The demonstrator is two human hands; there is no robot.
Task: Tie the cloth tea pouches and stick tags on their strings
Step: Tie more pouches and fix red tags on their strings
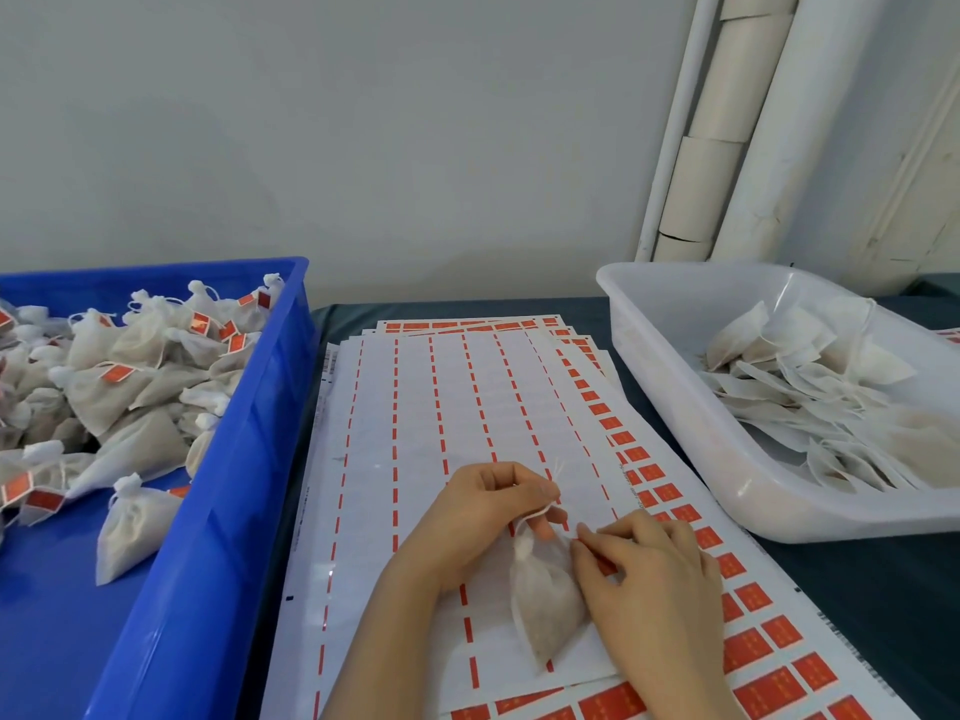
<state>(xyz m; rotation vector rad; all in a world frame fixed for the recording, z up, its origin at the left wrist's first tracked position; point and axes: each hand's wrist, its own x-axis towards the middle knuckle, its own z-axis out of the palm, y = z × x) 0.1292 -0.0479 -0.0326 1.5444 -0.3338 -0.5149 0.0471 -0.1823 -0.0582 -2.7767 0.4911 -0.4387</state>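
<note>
Pinching the white string [546,507] just above the gathered neck, the left hand [478,517] is holding a cloth tea pouch [545,610] down on the sticker sheets [415,407]; thumb and forefinger are closed on the string, whose loose ends are sticking up beyond the knuckles; the pouch is lying near the middle of the scene, its pointed bottom toward the near edge. Beside it on the right, the right hand [649,579] is resting with bent fingers, tips touching the sheet at the pouch's shoulder; whether they are gripping anything I cannot tell. Red tags [753,597] are running in rows down the right side of the sheets, which are lying stacked on a dark table [883,589]. On the left a blue crate [270,407] is holding tied pouches [130,387] bearing red tags; on the far right a white tub [675,407] is holding untied pouches [805,376]. White pipes [769,122] are standing against the far wall.
</note>
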